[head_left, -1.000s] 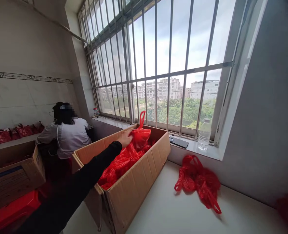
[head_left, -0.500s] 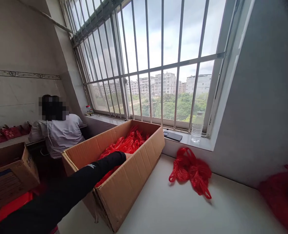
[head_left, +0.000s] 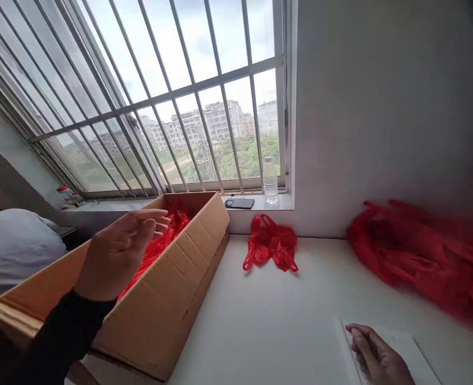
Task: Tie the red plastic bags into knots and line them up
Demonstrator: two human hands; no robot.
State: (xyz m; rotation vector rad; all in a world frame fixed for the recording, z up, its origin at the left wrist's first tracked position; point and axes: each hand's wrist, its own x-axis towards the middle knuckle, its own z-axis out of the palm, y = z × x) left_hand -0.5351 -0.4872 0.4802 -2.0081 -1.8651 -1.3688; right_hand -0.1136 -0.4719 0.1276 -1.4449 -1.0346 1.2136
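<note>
My left hand (head_left: 114, 254), in a black sleeve, is raised over the cardboard box (head_left: 180, 283). Its fingers are stretched out and nothing shows in them. Beneath and beyond it, red plastic bags (head_left: 156, 246) lie heaped inside the box. At the lower right my right hand (head_left: 380, 355) is closed, thumb and fingers pinched at the edge of a flat white sheet (head_left: 416, 358); its exact kind is unclear. On the white table (head_left: 236, 321), between the box and my right hand, lies a small bundle of knotted red plastic bags (head_left: 271, 243).
A large red bag (head_left: 424, 256), partly blurred, lies on the right against the wall. The windowsill holds a phone (head_left: 240, 203) and a clear bottle (head_left: 270, 182). At the far left sits another person (head_left: 20, 246). Bars cover the window.
The view has swung right and down. My left hand has come up out of the box and now shows open. My right hand and the white sheet have come into view.
</note>
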